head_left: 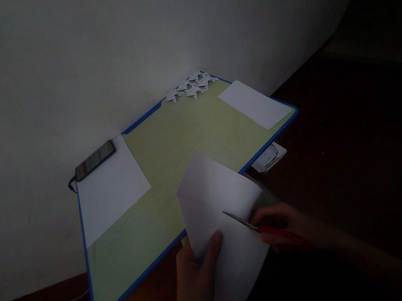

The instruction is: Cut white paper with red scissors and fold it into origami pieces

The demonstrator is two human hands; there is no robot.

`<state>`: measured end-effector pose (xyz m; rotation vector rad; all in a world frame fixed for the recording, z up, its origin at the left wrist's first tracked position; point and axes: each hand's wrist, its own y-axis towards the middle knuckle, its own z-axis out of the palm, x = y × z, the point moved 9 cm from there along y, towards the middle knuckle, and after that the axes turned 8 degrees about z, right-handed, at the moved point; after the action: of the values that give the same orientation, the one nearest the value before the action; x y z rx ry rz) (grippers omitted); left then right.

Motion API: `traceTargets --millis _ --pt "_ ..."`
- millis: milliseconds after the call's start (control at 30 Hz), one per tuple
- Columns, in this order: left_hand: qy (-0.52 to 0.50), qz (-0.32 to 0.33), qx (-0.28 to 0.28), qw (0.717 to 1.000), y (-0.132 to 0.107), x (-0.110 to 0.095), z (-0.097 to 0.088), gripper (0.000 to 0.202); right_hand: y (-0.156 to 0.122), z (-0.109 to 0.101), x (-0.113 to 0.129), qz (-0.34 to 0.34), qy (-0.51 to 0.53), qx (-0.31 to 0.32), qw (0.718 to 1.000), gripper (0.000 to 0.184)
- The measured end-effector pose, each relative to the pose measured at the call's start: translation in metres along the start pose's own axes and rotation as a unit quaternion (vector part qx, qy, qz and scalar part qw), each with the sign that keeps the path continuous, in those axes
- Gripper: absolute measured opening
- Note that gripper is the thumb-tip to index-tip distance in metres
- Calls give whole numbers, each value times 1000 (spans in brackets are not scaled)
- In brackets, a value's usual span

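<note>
A creased sheet of white paper is held up in front of the near edge of a small table. My left hand grips its lower left side, the thumb lying on top and the other fingers hidden behind. In my right hand is a pair of scissors with red handles. Their pointed metal blades lie over the right part of the sheet, tip toward its middle. Whether the blades are closed on paper I cannot tell.
On the blue-edged table lie several small folded paper shapes at the back and a white sheet at right. A phone rests on another sheet at left. Below the right edge is a booklet. The wall stands behind.
</note>
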<state>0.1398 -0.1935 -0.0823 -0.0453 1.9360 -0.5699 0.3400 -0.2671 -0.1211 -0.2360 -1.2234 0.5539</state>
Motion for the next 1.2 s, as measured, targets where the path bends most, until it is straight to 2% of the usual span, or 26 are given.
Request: traceTargets --millis 633,833,1200 --pt "-15 -21 21 999 1 2 3 59 0 2 6 1 -10 -8 1000 40" --pt "-12 -6 15 1000 4 1 2 57 0 3 3 -10 -18 -5 1000 37" --pt "-18 -14 38 999 2 -2 5 55 0 3 1 29 -29 -18 999 37"
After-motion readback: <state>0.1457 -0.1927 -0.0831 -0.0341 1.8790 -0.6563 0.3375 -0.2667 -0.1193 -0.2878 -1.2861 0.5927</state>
